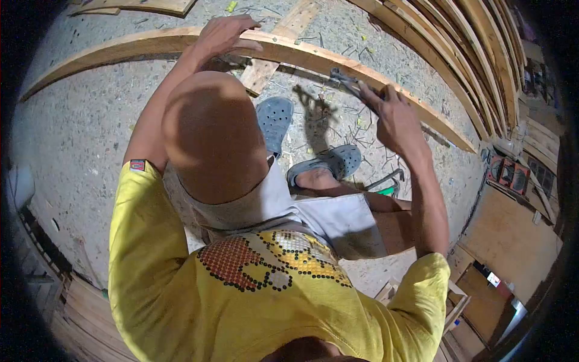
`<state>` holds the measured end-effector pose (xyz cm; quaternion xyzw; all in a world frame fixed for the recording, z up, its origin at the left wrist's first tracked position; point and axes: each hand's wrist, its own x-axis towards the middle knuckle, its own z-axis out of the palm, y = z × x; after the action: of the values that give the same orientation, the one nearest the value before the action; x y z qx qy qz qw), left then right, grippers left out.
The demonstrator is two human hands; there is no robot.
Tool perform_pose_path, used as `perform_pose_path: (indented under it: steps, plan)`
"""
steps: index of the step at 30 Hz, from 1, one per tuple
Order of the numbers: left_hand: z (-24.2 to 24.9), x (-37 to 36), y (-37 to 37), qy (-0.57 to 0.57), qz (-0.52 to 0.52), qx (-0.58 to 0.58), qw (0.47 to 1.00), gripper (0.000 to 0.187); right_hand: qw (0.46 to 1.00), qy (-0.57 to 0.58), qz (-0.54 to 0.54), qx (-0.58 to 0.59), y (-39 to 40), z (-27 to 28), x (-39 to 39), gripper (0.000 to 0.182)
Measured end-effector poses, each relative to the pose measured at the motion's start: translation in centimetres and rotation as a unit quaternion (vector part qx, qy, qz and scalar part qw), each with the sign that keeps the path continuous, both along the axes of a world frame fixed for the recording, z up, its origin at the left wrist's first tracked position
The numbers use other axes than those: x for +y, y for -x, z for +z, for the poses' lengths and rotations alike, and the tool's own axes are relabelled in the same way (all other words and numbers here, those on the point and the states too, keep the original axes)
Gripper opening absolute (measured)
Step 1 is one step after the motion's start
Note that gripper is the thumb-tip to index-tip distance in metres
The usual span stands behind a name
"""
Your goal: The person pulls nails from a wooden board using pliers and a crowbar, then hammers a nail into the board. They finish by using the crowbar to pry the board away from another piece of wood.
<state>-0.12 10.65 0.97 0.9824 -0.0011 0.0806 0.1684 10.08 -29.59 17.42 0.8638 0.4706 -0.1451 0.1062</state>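
A long wooden plank point(304, 53) stands on its narrow edge across the floor in front of me, looking bowed in this wide view. My left hand point(224, 37) grips its upper edge, fingers reaching over the far side and thumb along the near face. In my right hand point(395, 117) is a dark metal hand tool point(345, 78); its blunt head overlaps the plank's near face, and my fingers hide its handle. Under the plank, crosswise, lies a flat board point(259, 77). Many loose nails point(374, 142) are scattered around.
My feet, in grey clogs point(275, 120), are close behind the plank. A curved metal tool with a green part point(389, 188) lies beside my right leg. Long planks point(449, 45) are stacked at the right; more boards point(151, 5) lie at the far left. Boxes point(509, 175) stand at right.
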Motion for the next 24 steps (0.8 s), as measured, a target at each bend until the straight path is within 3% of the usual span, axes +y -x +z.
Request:
perform_pose_path:
  steps: [2,4,8,9,10,11,13,15,17,19,24]
  plan:
    - [-0.8,0.0,-0.2,0.028,0.021,-0.018,0.999,0.052,0.995,0.072,0.024,-0.058,-0.4,1.1,1.8,0.079]
    - [-2.1,0.8,-0.8,0.144,0.061,-0.130,0.979,0.043,0.996,0.058,0.018,-0.058,-0.7,0.7,2.8,0.078]
    - [-2.6,1.5,-0.9,0.164,0.096,-0.061,0.980,0.036,0.998,-0.001,-0.015,-0.065,-0.9,-3.7,2.7,0.079]
    - [-2.2,1.2,-0.8,0.256,0.113,-0.092,0.956,0.034,0.998,0.001,-0.012,-0.063,-0.3,-4.2,2.9,0.079]
    - [-1.3,0.8,-0.9,0.345,0.128,-0.124,0.922,0.033,0.997,-0.001,-0.073,-0.034,0.7,-4.5,3.2,0.079]
    - [-0.4,0.3,-1.0,0.344,0.129,-0.124,0.922,0.033,0.991,-0.004,-0.134,-0.006,1.3,-5.0,3.3,0.080]
    - [1.6,-1.1,-1.4,0.333,0.059,-0.299,0.892,0.022,0.986,-0.053,-0.157,0.011,2.0,-7.5,2.1,0.083]
    - [1.4,-2.2,-2.7,0.340,0.042,-0.300,0.890,0.024,0.969,-0.171,-0.173,0.044,3.3,-8.1,1.9,0.086]
    - [0.0,-2.8,-3.4,0.348,0.028,-0.300,0.888,0.026,0.963,-0.149,-0.206,0.089,3.5,-7.4,2.1,0.089]
    - [-1.0,-2.9,-4.1,0.341,-0.015,-0.196,0.919,0.029,0.961,-0.142,-0.216,0.094,3.7,-7.2,2.1,0.090]
    - [-1.9,-3.4,-4.1,0.288,0.031,-0.109,0.951,0.026,0.968,-0.130,-0.199,0.080,3.0,-7.0,1.8,0.084]
